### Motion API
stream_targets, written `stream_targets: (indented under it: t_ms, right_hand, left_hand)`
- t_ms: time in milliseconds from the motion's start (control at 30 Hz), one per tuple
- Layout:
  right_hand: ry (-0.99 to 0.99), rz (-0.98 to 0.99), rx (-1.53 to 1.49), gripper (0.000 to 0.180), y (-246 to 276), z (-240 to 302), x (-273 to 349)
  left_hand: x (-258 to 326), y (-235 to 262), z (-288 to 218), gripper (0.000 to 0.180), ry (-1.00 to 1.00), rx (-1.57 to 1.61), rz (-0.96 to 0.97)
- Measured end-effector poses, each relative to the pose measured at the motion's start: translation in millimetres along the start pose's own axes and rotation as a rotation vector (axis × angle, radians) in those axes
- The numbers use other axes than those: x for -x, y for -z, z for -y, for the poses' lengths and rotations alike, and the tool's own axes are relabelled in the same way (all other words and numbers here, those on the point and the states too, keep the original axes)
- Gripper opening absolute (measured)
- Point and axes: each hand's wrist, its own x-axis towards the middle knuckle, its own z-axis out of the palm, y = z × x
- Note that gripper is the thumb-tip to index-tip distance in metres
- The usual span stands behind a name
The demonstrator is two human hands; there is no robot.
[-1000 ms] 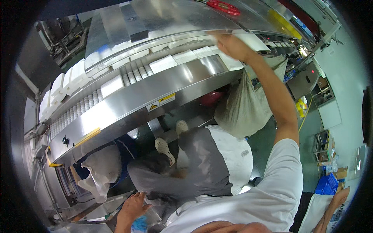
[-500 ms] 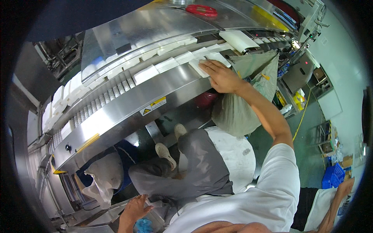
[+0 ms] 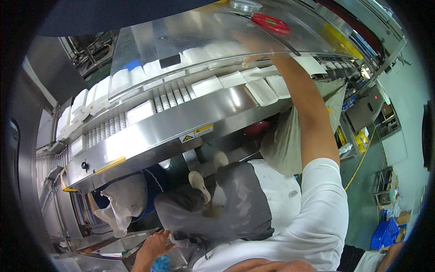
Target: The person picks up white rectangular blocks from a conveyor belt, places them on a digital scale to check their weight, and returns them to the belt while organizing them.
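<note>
A curved steel conveyor (image 3: 158, 131) carries a row of flat white pads (image 3: 231, 79) on rollers. A clear curved guard (image 3: 190, 31) covers its far side. My right hand (image 3: 253, 50) is stretched up under that guard, above the pads, and shows only as a blur through the plastic. My left hand (image 3: 154, 247) is low by my lap, fingers apart, touching the edge of a grey see-through plastic bag (image 3: 195, 213). Something blue (image 3: 161, 265) lies just below that hand.
A red ring (image 3: 270, 22) lies on top of the guard. A white bag (image 3: 124, 201) hangs under the conveyor at left, and a larger clear sack (image 3: 283, 140) at right. A yellow hose (image 3: 360, 161) and blue crates (image 3: 385, 233) are on the green floor.
My right hand has moved from the pads at the conveyor's near edge up and left, under the clear guard. My left hand has stayed by the plastic bag.
</note>
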Motion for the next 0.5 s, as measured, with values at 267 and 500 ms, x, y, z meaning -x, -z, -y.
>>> stream_targets:
  t_ms: [267, 500]
  right_hand:
    - [0.128, 0.139, -0.002, 0.071, -2, 1, -43]
    - [0.147, 0.186, -0.053, 0.065, 19, -4, -35]
  left_hand:
    - [3, -1, 0, 0.062, -0.019, 0.021, -0.044]
    - [4, 12, -10, 0.069, -0.019, 0.004, 0.056]
